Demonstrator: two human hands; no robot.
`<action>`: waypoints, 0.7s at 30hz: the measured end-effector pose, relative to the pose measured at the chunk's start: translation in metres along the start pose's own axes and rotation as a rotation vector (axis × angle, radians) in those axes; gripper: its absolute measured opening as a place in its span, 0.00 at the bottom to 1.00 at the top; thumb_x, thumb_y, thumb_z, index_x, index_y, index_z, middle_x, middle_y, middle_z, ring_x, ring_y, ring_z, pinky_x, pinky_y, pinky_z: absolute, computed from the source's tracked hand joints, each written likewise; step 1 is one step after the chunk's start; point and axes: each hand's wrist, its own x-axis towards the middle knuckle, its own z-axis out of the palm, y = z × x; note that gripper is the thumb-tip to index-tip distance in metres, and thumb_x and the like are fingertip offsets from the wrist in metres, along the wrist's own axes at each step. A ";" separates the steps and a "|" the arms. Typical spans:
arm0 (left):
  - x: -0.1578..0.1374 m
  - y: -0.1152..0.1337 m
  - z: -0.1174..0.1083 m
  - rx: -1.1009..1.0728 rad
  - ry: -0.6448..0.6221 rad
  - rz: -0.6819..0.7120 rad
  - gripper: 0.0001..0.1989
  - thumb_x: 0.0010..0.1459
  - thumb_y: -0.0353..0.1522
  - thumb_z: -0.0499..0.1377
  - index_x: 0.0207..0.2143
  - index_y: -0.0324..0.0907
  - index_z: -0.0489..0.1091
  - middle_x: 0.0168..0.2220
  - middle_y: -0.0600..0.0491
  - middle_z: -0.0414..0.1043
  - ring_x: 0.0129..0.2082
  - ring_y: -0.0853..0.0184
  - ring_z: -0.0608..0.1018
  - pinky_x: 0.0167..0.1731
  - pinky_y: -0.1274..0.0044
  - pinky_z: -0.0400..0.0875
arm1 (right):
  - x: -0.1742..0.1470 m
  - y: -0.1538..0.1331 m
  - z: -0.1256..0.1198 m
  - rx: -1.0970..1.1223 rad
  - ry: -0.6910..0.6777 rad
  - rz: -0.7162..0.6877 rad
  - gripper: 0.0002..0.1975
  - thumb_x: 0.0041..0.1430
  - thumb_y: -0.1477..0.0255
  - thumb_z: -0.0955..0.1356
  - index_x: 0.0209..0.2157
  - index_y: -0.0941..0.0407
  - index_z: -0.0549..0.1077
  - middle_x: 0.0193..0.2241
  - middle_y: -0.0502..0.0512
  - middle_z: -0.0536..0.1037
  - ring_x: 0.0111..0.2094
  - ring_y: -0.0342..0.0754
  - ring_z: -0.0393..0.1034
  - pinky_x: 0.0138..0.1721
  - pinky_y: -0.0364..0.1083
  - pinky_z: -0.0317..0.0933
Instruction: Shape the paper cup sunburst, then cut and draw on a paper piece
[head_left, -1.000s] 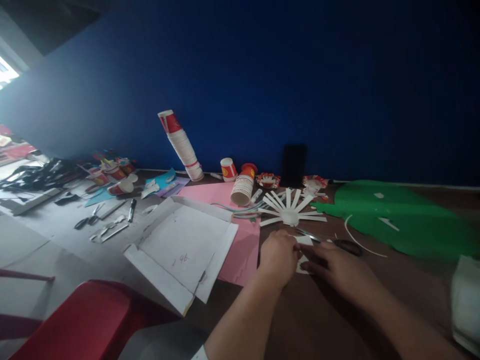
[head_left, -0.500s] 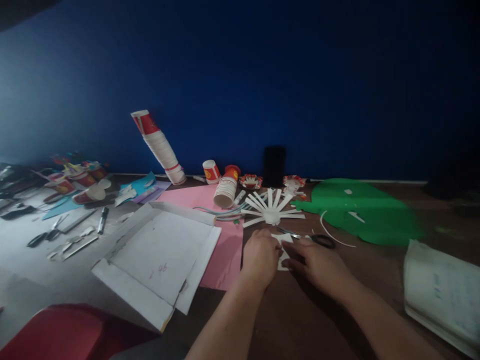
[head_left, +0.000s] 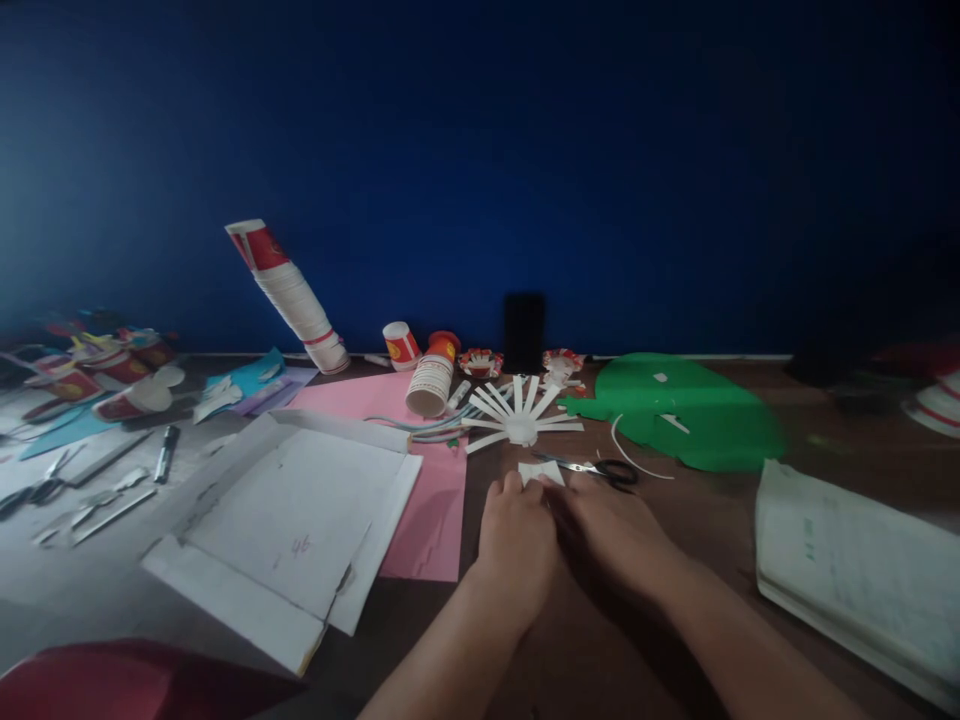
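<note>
Both hands work close together at the near edge of a small piece of white paper point(head_left: 540, 472), which lies on the bench point(head_left: 600, 650) in front of the wearer. The left hand point(head_left: 519, 530) rests over it with bent fingers; the right hand point(head_left: 619, 522) reaches in beside it, palm down. Neither hand is spread wide, but the fingertips are largely hidden, so whether they pinch the paper or only press it cannot be told.

Likely sources of error: (a) Uneven pressure from the two hands could skew, crease or tear the paper, most of whose near part is covered from view. (b) The scissors point(head_left: 591, 468) lie just beyond the right hand, blades directed toward the paper; a forward slip of the fingers could meet the metal or push it into the sheet. (c) Farther off, the white disc with radiating strips point(head_left: 523, 430) stands within easy reach of a careless knuckle, and its narrow strips would probably bend. (d) The tall stack of paper cups point(head_left: 291, 303) tilts markedly; a jolt to the bench might topple it, perhaps onto the open white box point(head_left: 315, 490) or the pink sheet point(head_left: 439, 520).
</note>
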 end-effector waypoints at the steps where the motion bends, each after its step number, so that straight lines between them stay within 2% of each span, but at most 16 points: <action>1: -0.001 0.000 -0.001 -0.007 0.005 -0.009 0.21 0.67 0.25 0.50 0.58 0.35 0.74 0.54 0.42 0.76 0.54 0.52 0.72 0.52 0.63 0.69 | 0.000 0.001 0.001 0.001 -0.001 0.001 0.22 0.73 0.63 0.57 0.59 0.49 0.74 0.49 0.63 0.80 0.43 0.54 0.77 0.36 0.47 0.57; 6: -0.007 0.001 0.001 -0.043 0.015 -0.039 0.21 0.67 0.26 0.50 0.58 0.37 0.75 0.57 0.42 0.75 0.56 0.50 0.72 0.57 0.58 0.67 | 0.000 0.001 0.000 0.010 -0.034 0.005 0.24 0.71 0.63 0.60 0.64 0.48 0.70 0.53 0.64 0.78 0.47 0.56 0.75 0.39 0.48 0.59; 9: -0.010 -0.001 0.007 -0.068 0.035 -0.053 0.23 0.66 0.26 0.51 0.61 0.40 0.72 0.61 0.43 0.72 0.62 0.47 0.68 0.64 0.50 0.56 | 0.000 0.001 -0.003 0.012 -0.062 0.018 0.25 0.71 0.64 0.60 0.66 0.47 0.68 0.52 0.63 0.78 0.48 0.55 0.75 0.39 0.47 0.60; 12: -0.012 -0.004 0.013 -0.109 0.057 -0.066 0.25 0.66 0.26 0.50 0.64 0.41 0.70 0.64 0.45 0.70 0.66 0.45 0.63 0.67 0.44 0.45 | -0.001 0.002 -0.003 0.007 -0.066 0.002 0.24 0.71 0.65 0.59 0.66 0.48 0.68 0.52 0.63 0.78 0.48 0.56 0.75 0.40 0.48 0.61; 16: -0.010 -0.003 0.015 -0.128 0.057 -0.067 0.27 0.66 0.26 0.48 0.65 0.43 0.68 0.65 0.47 0.69 0.69 0.47 0.60 0.68 0.43 0.39 | -0.001 0.003 -0.002 0.020 -0.041 -0.026 0.23 0.70 0.65 0.61 0.63 0.48 0.70 0.55 0.63 0.77 0.51 0.56 0.74 0.41 0.48 0.61; 21: -0.007 0.000 0.019 -0.057 0.079 -0.018 0.27 0.66 0.28 0.49 0.67 0.39 0.66 0.66 0.42 0.67 0.70 0.51 0.60 0.70 0.47 0.39 | -0.001 0.000 -0.004 -0.007 -0.021 -0.035 0.22 0.69 0.67 0.61 0.61 0.50 0.72 0.50 0.63 0.79 0.45 0.56 0.76 0.36 0.48 0.59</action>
